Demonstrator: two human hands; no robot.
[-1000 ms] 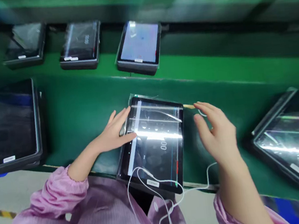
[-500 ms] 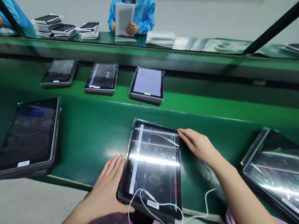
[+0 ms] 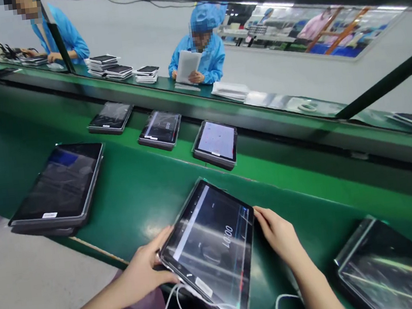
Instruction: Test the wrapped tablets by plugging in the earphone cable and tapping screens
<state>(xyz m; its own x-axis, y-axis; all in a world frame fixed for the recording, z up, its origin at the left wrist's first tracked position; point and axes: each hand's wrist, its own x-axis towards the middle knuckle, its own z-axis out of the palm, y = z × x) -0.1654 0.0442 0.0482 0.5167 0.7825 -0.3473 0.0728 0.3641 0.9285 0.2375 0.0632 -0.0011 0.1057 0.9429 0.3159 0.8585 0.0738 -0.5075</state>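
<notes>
A black tablet (image 3: 212,253) in clear film, its lit screen showing large digits, is between my hands at the bench's near edge. My left hand (image 3: 149,262) grips its left side, thumb at the near corner and fingers along the edge, partly hidden. My right hand (image 3: 276,228) pinches the far right corner between thumb and fingers. A white cable (image 3: 277,307) loops around the near end of the tablet and trails right. The tablet's left side looks slightly raised from the green bench (image 3: 132,197).
Left of me lies a film-covered tablet stack (image 3: 63,185), and another wrapped tablet (image 3: 393,262) lies at the right. Three tablets rest on the lower green strip (image 3: 286,175) ahead. Beyond the rail, a person in blue (image 3: 213,59) holds a white sheet near stacks of tablets.
My left hand has gone from lying flat beside the tablet to gripping its edge. The tablet has tilted, and its digits have changed. The view has shifted upward and left.
</notes>
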